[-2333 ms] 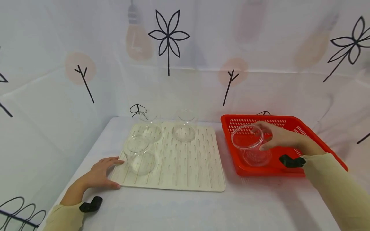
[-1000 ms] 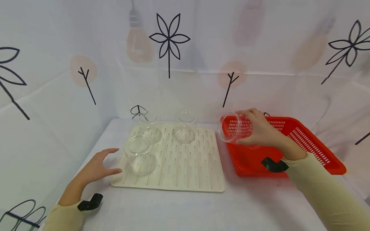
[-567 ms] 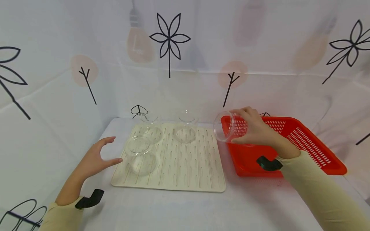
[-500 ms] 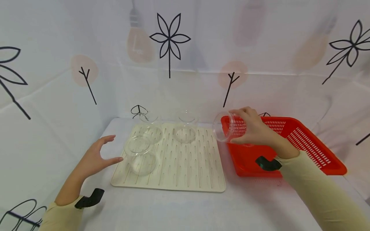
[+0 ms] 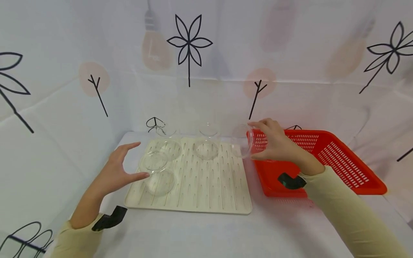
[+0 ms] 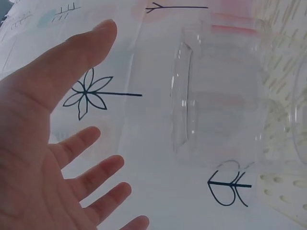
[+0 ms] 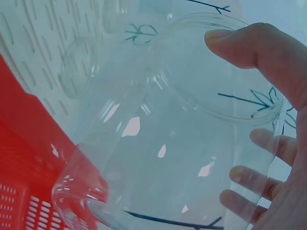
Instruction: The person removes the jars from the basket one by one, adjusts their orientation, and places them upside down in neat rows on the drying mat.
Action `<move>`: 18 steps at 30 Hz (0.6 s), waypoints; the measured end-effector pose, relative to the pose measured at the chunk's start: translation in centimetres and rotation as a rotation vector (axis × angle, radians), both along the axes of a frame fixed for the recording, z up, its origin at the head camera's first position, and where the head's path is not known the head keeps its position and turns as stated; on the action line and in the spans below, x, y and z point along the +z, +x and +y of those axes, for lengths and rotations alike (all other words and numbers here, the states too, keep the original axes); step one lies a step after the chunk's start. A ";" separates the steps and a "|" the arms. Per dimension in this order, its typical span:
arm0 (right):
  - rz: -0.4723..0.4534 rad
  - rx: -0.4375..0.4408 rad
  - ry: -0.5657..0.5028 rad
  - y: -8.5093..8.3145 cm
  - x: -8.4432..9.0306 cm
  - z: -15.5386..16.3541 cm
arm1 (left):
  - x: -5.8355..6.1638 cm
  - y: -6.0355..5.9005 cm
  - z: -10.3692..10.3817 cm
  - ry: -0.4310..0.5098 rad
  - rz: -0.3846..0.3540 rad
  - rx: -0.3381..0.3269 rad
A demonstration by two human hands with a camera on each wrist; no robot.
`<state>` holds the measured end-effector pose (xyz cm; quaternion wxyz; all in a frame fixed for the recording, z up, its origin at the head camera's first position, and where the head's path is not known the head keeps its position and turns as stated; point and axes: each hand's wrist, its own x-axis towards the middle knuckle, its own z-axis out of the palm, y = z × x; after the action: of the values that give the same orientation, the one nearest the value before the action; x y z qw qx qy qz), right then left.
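Note:
My right hand grips a clear jar turned on its side, held up between the red basket's left edge and the cream ribbed mat. In the right wrist view, thumb and fingers spread around the wide see-through body. Three similar clear jars stand on the mat: a front-left jar, a back-left jar and a back-middle jar. At the mat's left side my left hand is raised, thumb and fingers apart, holding nothing. A clear jar shows beyond it in the left wrist view.
The red perforated basket sits on the white-covered table, right of the mat. A white printed cloth hangs behind and along the left side, close to the back jars.
My right hand has lifted the jar out of the basket, tipped it sideways and carried it left toward the mat. My left hand has left the mat's edge, risen and lately shifted right.

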<state>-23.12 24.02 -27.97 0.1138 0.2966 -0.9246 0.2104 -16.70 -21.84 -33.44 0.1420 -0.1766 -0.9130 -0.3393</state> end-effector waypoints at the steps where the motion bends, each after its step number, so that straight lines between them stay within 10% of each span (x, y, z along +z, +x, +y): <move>1: -0.001 0.008 0.001 0.0 0.0 0.0 | 0.1 0.0 0.3 0.003 0.008 -0.002; 18: 0.019 0.069 -0.012 -0.3 0.1 -1.8 | 1.5 -1.1 6.0 0.086 0.100 -0.061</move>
<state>-23.40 22.22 -27.87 0.1168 0.3298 -0.9113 0.2170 -17.80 -15.86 -31.92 0.1845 -0.2146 -0.8836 -0.3729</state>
